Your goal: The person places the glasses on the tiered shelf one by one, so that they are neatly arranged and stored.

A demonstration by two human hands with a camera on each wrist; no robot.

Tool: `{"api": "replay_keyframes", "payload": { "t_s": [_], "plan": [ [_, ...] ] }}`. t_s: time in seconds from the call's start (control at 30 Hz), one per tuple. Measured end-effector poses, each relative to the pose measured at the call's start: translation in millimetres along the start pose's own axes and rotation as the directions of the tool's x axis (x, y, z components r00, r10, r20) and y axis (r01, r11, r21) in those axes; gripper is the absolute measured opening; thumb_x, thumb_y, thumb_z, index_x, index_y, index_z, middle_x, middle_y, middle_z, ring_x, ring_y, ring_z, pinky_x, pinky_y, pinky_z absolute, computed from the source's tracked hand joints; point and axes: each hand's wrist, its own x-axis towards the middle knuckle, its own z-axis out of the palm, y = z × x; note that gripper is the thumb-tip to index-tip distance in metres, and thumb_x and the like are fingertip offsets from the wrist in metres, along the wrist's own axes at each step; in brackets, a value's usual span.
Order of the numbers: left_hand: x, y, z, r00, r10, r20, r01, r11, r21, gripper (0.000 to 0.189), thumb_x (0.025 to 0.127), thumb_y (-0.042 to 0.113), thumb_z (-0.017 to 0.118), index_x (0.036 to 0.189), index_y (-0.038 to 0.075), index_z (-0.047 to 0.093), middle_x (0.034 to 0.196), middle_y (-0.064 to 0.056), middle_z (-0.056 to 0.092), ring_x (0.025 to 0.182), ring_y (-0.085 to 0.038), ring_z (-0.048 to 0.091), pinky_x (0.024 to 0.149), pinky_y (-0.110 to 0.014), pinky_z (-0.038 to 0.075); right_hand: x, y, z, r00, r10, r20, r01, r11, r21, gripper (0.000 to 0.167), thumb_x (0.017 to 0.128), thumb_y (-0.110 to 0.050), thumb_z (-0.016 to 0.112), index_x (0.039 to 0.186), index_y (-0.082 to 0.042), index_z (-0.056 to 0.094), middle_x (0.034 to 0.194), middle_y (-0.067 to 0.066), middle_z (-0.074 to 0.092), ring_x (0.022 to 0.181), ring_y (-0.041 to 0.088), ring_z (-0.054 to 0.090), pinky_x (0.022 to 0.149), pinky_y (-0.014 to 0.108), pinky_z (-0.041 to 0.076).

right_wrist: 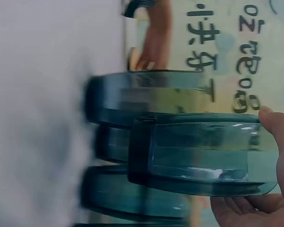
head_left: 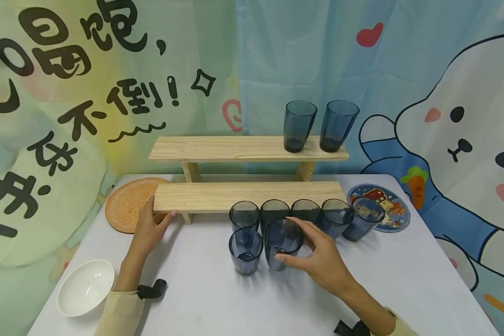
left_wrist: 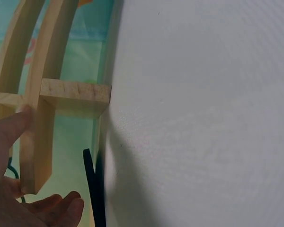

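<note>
My right hand (head_left: 325, 259) grips a blue-tinted drinking glass (right_wrist: 203, 156) near its rim, thumb on one side and fingers on the other. The glass is upright, and in the right wrist view its base looks raised off the table. Beside it on the left stands another blue glass (head_left: 246, 252). Several more glasses (head_left: 336, 219) form a row behind, along the front of the lower wooden shelf (head_left: 206, 198). At that shelf's left end, my left hand (head_left: 149, 228) holds the board; the thumb touches it in the left wrist view.
Two glasses (head_left: 299, 126) stand at the right of the upper wooden shelf (head_left: 218, 148). An orange round mat (head_left: 126, 205) lies at the back left, a patterned blue mat (head_left: 396, 210) at the back right. A white bowl (head_left: 86, 287) sits at the left edge of the white table (head_left: 206, 289).
</note>
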Motion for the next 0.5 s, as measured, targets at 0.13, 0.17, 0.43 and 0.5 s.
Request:
{"api": "replay_keyframes", "payload": {
  "t_s": [0.13,0.17,0.43,0.5],
  "plan": [
    [-0.3,0.4,0.9,1.0,0.007,0.0,-0.007,1.0,-0.011,0.075,0.104,0.021,0.071,0.158,-0.008,0.029,0.149,-0.035,0.042,0.143,-0.05,0.043,0.118,-0.063,0.038,9.3,-21,-16,0.999,-0.042,-0.006,0.042,0.999,-0.008,0.084,0.084,-0.035,0.092,0.156,-0.02,0.05,0.151,0.004,0.055,0.142,0.029,0.054,0.117,0.034,0.044],
    [-0.1,0.4,1.1,1.0,0.011,0.0,-0.011,1.0,-0.014,0.074,0.103,0.021,0.071,0.158,-0.008,0.03,0.148,-0.034,0.043,0.142,-0.05,0.045,0.118,-0.062,0.039,12.3,-26,-20,0.998,-0.055,-0.01,0.055,0.998,-0.014,0.085,0.084,-0.034,0.091,0.156,-0.019,0.049,0.15,0.004,0.055,0.141,0.028,0.055,0.117,0.033,0.044],
    [-0.1,1.4,0.8,1.0,0.002,-0.002,-0.002,1.0,0.002,0.076,0.104,0.022,0.071,0.159,-0.009,0.028,0.151,-0.036,0.04,0.146,-0.05,0.039,0.121,-0.064,0.032,45.9,-65,-44,0.988,-0.149,-0.042,0.147,0.988,-0.036,0.081,0.089,-0.025,0.089,0.158,-0.014,0.048,0.151,0.009,0.054,0.141,0.028,0.056,0.117,0.032,0.044],
    [0.0,1.3,0.8,1.0,0.002,-0.003,-0.002,1.0,0.001,0.077,0.103,0.022,0.071,0.159,-0.01,0.028,0.151,-0.036,0.04,0.146,-0.051,0.039,0.121,-0.064,0.032,56.9,-73,-46,0.985,-0.16,-0.058,0.158,0.987,-0.034,0.082,0.09,-0.025,0.088,0.158,-0.012,0.046,0.152,0.01,0.054,0.142,0.029,0.055,0.117,0.033,0.045]
  ]
}}
